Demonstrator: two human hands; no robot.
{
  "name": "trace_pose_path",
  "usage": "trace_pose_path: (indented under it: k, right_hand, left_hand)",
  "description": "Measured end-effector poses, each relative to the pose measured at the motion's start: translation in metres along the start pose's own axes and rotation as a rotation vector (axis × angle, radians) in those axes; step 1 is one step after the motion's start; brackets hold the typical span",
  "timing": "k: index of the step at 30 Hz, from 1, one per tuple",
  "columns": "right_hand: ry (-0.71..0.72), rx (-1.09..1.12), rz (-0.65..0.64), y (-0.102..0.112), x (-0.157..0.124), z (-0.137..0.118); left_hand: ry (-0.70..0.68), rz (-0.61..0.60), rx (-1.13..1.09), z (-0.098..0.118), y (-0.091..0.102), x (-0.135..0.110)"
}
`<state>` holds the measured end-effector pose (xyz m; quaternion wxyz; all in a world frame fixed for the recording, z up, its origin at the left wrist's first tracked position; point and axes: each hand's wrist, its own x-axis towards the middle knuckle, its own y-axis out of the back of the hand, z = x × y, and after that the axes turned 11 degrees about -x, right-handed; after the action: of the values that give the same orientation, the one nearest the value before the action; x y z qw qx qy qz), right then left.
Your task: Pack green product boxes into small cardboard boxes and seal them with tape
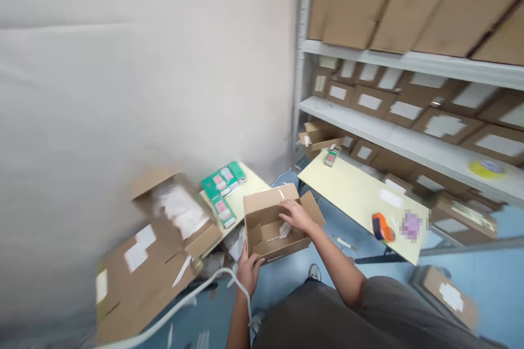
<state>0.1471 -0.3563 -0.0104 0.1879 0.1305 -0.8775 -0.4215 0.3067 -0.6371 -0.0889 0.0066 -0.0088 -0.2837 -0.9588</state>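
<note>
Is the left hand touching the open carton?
Touching: the head view shows the left hand holding the open carton at its near left corner.

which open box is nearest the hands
The brown cardboard box between left hand and right hand; the white-filled brown box and open-flapped box by grey shelving stand apart.

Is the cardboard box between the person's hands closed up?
No: the cardboard box has flaps spread open, and a white scrap shows inside.
</note>
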Motion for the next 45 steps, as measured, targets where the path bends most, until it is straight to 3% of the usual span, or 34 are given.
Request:
trace_pose_path:
  k: [3, 7, 11, 16, 25, 29, 33, 39, 42, 45]
  right_hand:
    - [-0.114, -0.006, 0.108, 0.051, -0.027, 0.069]
    - [-0.285, -0.042, 0.291, 0.113, -0.084, 0.155]
    - [-0.445, -0.073, 0.421, 0.158, -0.140, 0.216]
    - [-0.644, -0.052, 0.508, 0.182, -0.170, 0.254]
    - [-0.824, -0.003, 0.601, 0.204, -0.164, 0.296]
    - [-0.866, 0.047, 0.659, 0.207, -0.134, 0.302]
    - [-0.870, 0.293, 0.710, 0.194, -0.067, 0.313]
    - [-0.786, 0.811, 0.782, 0.170, 0.078, 0.372]
    - [-0.874, 0.804, 0.822, 0.168, 0.143, 0.410]
    - [-1.004, 0.664, 0.812, 0.169, 0.189, 0.439]
  left_hand:
    - [-0.092, -0.088, 0.021, 0.036, -0.054, 0.050]
    - [-0.228, -0.236, 0.016, 0.087, -0.128, 0.112]
    - [-0.279, -0.393, 0.007, 0.134, -0.193, 0.165]
    - [-0.314, -0.568, 0.049, 0.176, -0.249, 0.223]
    - [-0.403, -0.758, 0.043, 0.211, -0.337, 0.353]
    - [-0.386, -0.816, 0.010, 0.218, -0.377, 0.414]
    - [-0.329, -0.889, 0.000, 0.217, -0.397, 0.455]
    - [-0.290, -1.026, -0.138, 0.202, -0.392, 0.500]
    - [-0.210, -1.019, -0.150, 0.202, -0.385, 0.541]
    - [-0.156, -0.878, -0.008, 0.214, -0.387, 0.594]
